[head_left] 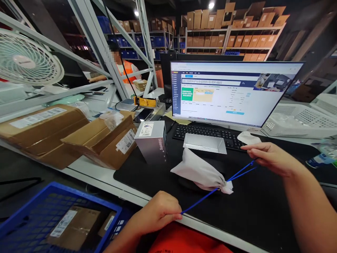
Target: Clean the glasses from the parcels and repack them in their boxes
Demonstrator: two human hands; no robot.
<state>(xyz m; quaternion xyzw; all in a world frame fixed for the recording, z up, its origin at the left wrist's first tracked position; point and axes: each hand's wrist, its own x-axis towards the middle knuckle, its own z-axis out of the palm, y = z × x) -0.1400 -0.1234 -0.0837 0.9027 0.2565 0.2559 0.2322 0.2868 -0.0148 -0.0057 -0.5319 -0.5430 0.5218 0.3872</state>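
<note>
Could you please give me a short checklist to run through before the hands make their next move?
1. Left hand grips the blue cord: ok, pinched at the near end.
2. Right hand grips the cord: ok, pinched on the opposite side.
3. White pouch gathered at its neck: ok, bunched where the cord meets it.
4. Pouch contents correct: cannot tell, the fabric hides them.
5. Keyboard uncovered: not ok, the shallow tray hides part of it.
</note>
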